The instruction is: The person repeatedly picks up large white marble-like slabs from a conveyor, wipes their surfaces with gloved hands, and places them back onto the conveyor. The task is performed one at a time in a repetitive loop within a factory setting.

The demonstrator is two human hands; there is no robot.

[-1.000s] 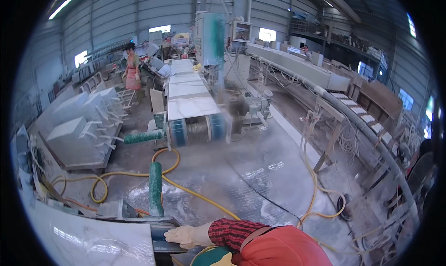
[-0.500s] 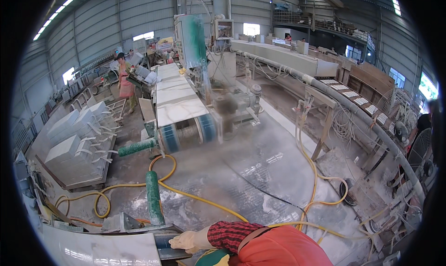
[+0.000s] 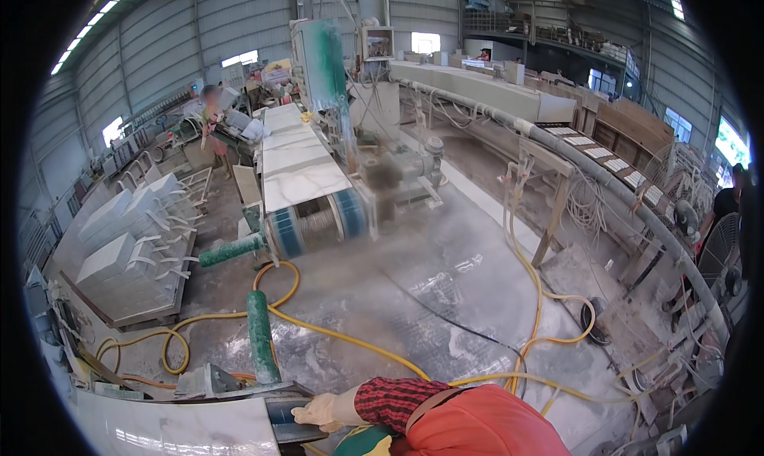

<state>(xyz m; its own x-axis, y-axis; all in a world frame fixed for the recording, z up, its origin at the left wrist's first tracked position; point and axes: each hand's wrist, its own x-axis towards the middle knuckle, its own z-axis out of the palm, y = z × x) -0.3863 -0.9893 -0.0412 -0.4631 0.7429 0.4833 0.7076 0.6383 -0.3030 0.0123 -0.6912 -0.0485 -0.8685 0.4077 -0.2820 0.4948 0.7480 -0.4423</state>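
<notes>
My right hand, in a pale glove, reaches leftward from the bottom of the view. A red-and-black plaid sleeve covers the forearm, with an orange-red garment above the elbow. The fingers look stretched out, by the edge of a blue roller or belt at the end of the near conveyor. Whether they touch it, I cannot tell. Just left of it lies a glossy white slab. A green cylinder rises behind the roller. Beside the forearm shows something green and yellow. My left hand is out of view.
Ahead, another conveyor carries white slabs beside a green machine. Yellow hoses and a black cable cross the wet floor. Stacked strapped blocks stand left. A co-worker stands farther back; a fan is at right.
The view has shifted slightly. The co-worker at the far left has changed posture beside the machinery. My right hand stays in nearly the same place by the blue roller.
</notes>
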